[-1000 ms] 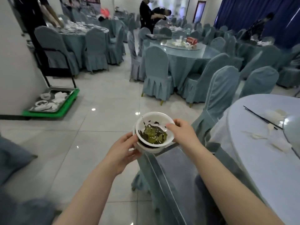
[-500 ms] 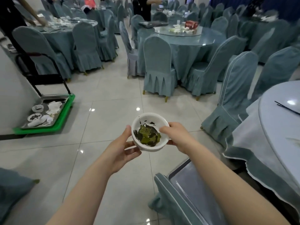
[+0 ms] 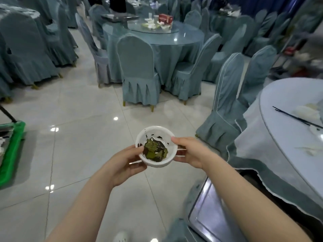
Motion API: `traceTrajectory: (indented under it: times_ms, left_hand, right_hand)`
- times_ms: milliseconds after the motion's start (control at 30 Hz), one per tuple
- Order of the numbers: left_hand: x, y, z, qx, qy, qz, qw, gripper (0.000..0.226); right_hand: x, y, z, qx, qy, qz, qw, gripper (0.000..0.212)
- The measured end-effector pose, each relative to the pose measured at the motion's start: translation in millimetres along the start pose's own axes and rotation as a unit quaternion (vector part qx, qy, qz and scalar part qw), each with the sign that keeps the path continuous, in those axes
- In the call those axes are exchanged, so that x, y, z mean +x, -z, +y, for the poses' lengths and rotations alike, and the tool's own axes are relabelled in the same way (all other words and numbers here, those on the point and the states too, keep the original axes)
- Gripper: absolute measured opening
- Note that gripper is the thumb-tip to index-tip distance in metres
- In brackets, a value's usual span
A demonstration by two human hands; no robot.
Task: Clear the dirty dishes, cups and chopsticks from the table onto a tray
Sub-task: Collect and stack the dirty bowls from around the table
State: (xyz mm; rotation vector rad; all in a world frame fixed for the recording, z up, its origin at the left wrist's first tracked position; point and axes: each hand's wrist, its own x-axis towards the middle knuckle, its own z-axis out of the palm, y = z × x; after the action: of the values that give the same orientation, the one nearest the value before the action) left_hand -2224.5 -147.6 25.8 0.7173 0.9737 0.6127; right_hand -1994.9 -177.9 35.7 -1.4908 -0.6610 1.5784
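Observation:
A white bowl [image 3: 153,135] with green and dark food scraps inside is held over the tiled floor at the centre of the view, stacked on what looks like another white dish beneath it. My left hand [image 3: 125,162] cups the stack from the left and below. My right hand [image 3: 190,151] grips its right rim with the thumb on top. Black chopsticks [image 3: 295,117] lie on the round table [image 3: 279,154] at the right, among crumpled white napkins. A metal tray [image 3: 208,217] rests on a chair at the lower right.
A green cart [image 3: 10,149] with dishes sits at the left edge. Covered chairs [image 3: 138,70] ring a glass-topped table [image 3: 188,34] ahead; two more chairs [image 3: 229,95] stand by my table. Tiled floor lies between.
The view swung right and down: the green cart slid to the left edge and the table with chopsticks came further in. My left hand closed in under the bowl.

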Motion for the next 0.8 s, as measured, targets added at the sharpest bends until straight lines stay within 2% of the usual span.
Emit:
traceTrajectory:
  times_ms: [100, 233, 333, 500, 567, 700, 800]
  left_hand:
    - [42.5, 14.3, 34.7, 0.025, 0.006, -0.028, 0.999, 0.023]
    - [97.4, 6.2, 72.4, 0.068, 0.027, -0.108, 0.991, 0.035]
    - [133.3, -20.0, 82.6, 0.095, 0.055, -0.16, 0.981, 0.023]
    - [199.8, -72.3, 93.8, 0.121, 0.086, -0.21, 0.966, 0.015]
    - [231.0, -95.1, 99.8, 0.133, 0.091, -0.221, 0.962, 0.015]
    - [297.0, -145.8, 118.0, 0.155, 0.091, -0.231, 0.956, 0.021]
    - [346.7, -188.6, 139.1, 0.172, 0.086, -0.241, 0.951, 0.036]
  right_hand:
    - [26.1, -12.0, -19.1, 0.031, 0.007, 0.045, 0.998, 0.011]
    - [43.8, -7.6, -34.4, 0.083, 0.025, 0.116, 0.989, 0.005]
    - [43.7, 13.0, -42.2, 0.122, 0.025, 0.172, 0.977, 0.017]
    - [56.7, 60.7, -58.4, 0.174, 0.063, 0.24, 0.953, 0.016]
    - [71.0, 85.0, -67.8, 0.197, 0.075, 0.263, 0.942, 0.023]
    - [106.5, 146.5, -89.8, 0.222, 0.093, 0.315, 0.918, 0.031]
    - [130.5, 198.4, -110.9, 0.246, 0.107, 0.342, 0.901, 0.023]
